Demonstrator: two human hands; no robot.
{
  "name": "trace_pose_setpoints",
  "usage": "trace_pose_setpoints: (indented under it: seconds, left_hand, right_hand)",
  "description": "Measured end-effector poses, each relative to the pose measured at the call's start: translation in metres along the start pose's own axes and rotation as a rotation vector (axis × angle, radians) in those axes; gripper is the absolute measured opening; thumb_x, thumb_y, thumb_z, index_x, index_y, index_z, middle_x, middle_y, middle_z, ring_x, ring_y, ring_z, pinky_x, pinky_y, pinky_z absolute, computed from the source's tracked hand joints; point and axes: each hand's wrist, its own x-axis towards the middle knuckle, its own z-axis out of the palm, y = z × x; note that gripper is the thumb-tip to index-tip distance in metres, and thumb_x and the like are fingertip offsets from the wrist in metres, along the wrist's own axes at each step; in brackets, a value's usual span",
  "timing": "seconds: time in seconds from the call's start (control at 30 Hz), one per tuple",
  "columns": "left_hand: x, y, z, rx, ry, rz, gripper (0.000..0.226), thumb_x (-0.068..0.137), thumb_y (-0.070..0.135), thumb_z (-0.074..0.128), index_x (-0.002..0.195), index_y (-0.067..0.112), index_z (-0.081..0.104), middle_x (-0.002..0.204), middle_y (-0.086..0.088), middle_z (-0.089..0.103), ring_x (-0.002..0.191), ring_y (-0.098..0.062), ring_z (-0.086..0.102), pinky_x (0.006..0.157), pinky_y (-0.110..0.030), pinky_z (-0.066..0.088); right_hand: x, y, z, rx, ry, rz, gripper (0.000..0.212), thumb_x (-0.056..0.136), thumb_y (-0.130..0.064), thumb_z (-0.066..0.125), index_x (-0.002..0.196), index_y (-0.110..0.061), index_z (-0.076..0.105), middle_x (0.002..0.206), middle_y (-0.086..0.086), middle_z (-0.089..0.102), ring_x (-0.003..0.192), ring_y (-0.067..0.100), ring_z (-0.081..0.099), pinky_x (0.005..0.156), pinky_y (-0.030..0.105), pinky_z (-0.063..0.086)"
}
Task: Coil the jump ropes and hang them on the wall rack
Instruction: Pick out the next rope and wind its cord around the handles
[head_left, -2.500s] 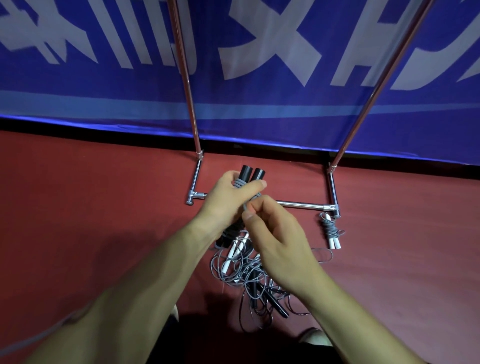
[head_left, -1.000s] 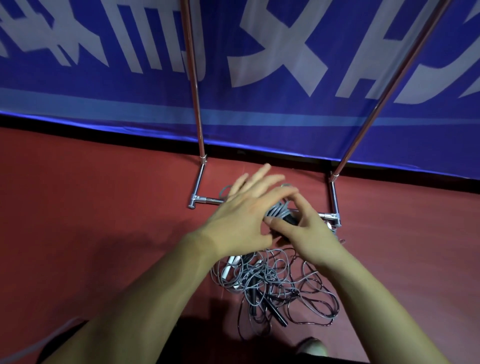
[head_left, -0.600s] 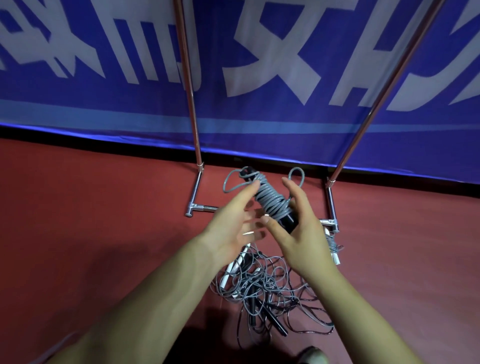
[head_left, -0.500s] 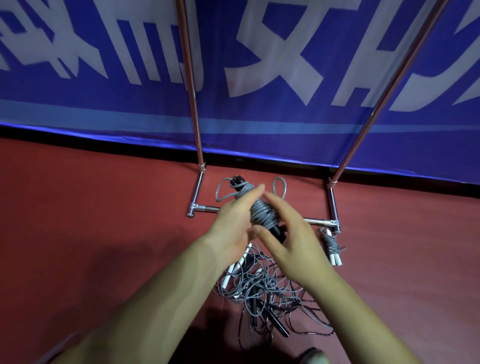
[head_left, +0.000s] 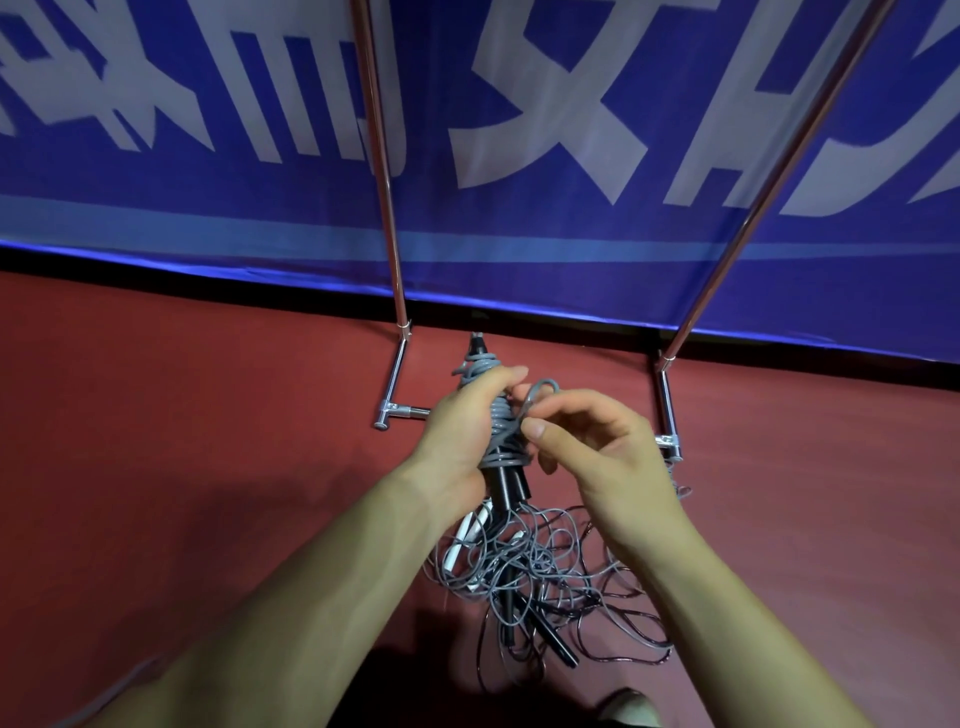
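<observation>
My left hand (head_left: 462, 431) grips a jump rope (head_left: 501, 441) whose grey cord is wound around its two black handles, which point down out of my fist. My right hand (head_left: 597, 441) pinches a loose grey loop of that cord beside the bundle. Below both hands a tangled pile of ropes (head_left: 530, 571) with grey cords, black handles and white handles lies on the red floor. The chrome rack (head_left: 400, 312) stands behind, its base bars on the floor and its two uprights rising out of view.
A blue banner with white lettering (head_left: 519, 156) covers the wall behind the rack. Another coiled rope lies mostly hidden behind my right wrist near the rack's right foot (head_left: 667, 441). A shoe tip (head_left: 628, 709) shows at the bottom edge. Red floor (head_left: 182, 467) spreads to the left.
The cord went from partly wound to a tight bundle on the handles. The bundle passed from my right hand back to my left, and my right hand now pinches the end loop.
</observation>
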Motion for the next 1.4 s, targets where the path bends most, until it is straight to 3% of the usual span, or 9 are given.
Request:
trace_pose_setpoints:
  seconds: [0.13, 0.3, 0.43, 0.57, 0.7, 0.93, 1.03, 1.17, 1.4]
  left_hand:
    - [-0.002, 0.001, 0.002, 0.027, 0.032, 0.039, 0.014, 0.087, 0.015, 0.064, 0.075, 0.01, 0.063, 0.078, -0.016, 0.06, 0.07, -0.031, 0.062, 0.064, -0.035, 0.053]
    - [-0.001, 0.007, 0.0, -0.041, -0.063, 0.071, 0.035, 0.089, 0.01, 0.053, 0.055, 0.017, 0.057, 0.06, -0.001, 0.05, 0.048, -0.018, 0.051, 0.05, -0.028, 0.051]
    - [-0.003, 0.011, -0.002, -0.048, -0.144, 0.038, 0.016, 0.09, 0.01, 0.049, 0.075, 0.017, 0.052, 0.061, 0.001, 0.051, 0.051, -0.015, 0.049, 0.058, -0.028, 0.052]
    - [-0.001, 0.011, -0.006, -0.024, -0.145, 0.064, 0.014, 0.087, 0.01, 0.051, 0.076, 0.016, 0.054, 0.063, -0.001, 0.052, 0.064, -0.018, 0.055, 0.082, -0.037, 0.048]
    - [0.001, 0.008, -0.008, 0.178, -0.026, 0.247, 0.03, 0.083, 0.008, 0.06, 0.058, 0.02, 0.07, 0.073, -0.001, 0.067, 0.076, -0.019, 0.062, 0.071, -0.03, 0.05]
    - [-0.005, 0.009, -0.006, 0.298, -0.119, 0.309, 0.019, 0.079, 0.013, 0.057, 0.094, 0.009, 0.067, 0.089, 0.0, 0.07, 0.072, -0.011, 0.069, 0.064, -0.027, 0.057]
    - [-0.009, 0.009, -0.009, 0.325, -0.234, 0.352, 0.027, 0.074, 0.02, 0.054, 0.094, 0.017, 0.072, 0.096, 0.007, 0.073, 0.084, -0.003, 0.07, 0.078, -0.025, 0.056]
    - [-0.011, 0.009, -0.01, 0.425, -0.336, 0.368, 0.039, 0.068, 0.042, 0.055, 0.096, 0.03, 0.079, 0.137, 0.003, 0.063, 0.131, -0.008, 0.054, 0.115, -0.035, 0.036]
    - [-0.008, 0.008, -0.005, 0.195, -0.349, 0.187, 0.04, 0.079, 0.03, 0.048, 0.1, 0.01, 0.075, 0.126, -0.012, 0.069, 0.123, -0.026, 0.06, 0.109, -0.045, 0.044]
  right_hand:
    - [0.0, 0.001, 0.0, -0.062, -0.005, -0.054, 0.013, 0.083, 0.001, 0.073, 0.092, -0.008, 0.073, 0.092, 0.018, 0.073, 0.067, 0.012, 0.058, 0.064, 0.02, 0.05]
    - [0.001, 0.0, -0.003, -0.043, 0.049, 0.005, 0.012, 0.075, -0.011, 0.079, 0.084, -0.009, 0.072, 0.073, 0.009, 0.07, 0.064, 0.015, 0.061, 0.064, 0.025, 0.052]
    - [0.003, 0.002, -0.007, -0.08, 0.057, 0.018, 0.009, 0.08, -0.001, 0.077, 0.079, -0.007, 0.071, 0.063, -0.002, 0.066, 0.056, 0.008, 0.057, 0.06, 0.019, 0.048]
    - [0.004, 0.01, -0.01, -0.249, 0.041, 0.018, 0.009, 0.081, -0.022, 0.082, 0.087, -0.02, 0.076, 0.081, 0.0, 0.068, 0.07, 0.012, 0.056, 0.069, 0.03, 0.047]
    - [0.006, 0.008, -0.013, -0.212, 0.017, 0.032, 0.029, 0.077, -0.025, 0.084, 0.103, -0.027, 0.073, 0.104, -0.007, 0.071, 0.1, 0.011, 0.064, 0.088, 0.032, 0.052]
    - [0.005, 0.003, -0.008, 0.065, -0.137, 0.273, 0.049, 0.086, -0.021, 0.067, 0.133, -0.019, 0.054, 0.124, 0.011, 0.066, 0.108, 0.023, 0.066, 0.094, 0.045, 0.052]
    - [0.005, 0.002, -0.006, 0.147, -0.188, 0.401, 0.046, 0.086, -0.03, 0.068, 0.126, -0.012, 0.057, 0.111, 0.015, 0.07, 0.098, 0.028, 0.068, 0.089, 0.046, 0.053]
    - [0.002, -0.002, -0.003, 0.216, -0.282, 0.451, 0.04, 0.092, -0.028, 0.058, 0.116, 0.004, 0.063, 0.102, 0.018, 0.071, 0.089, 0.026, 0.068, 0.075, 0.036, 0.057]
    - [0.003, 0.0, -0.004, 0.225, -0.282, 0.444, 0.042, 0.094, -0.024, 0.057, 0.119, 0.008, 0.064, 0.106, 0.023, 0.071, 0.093, 0.029, 0.071, 0.079, 0.039, 0.058]
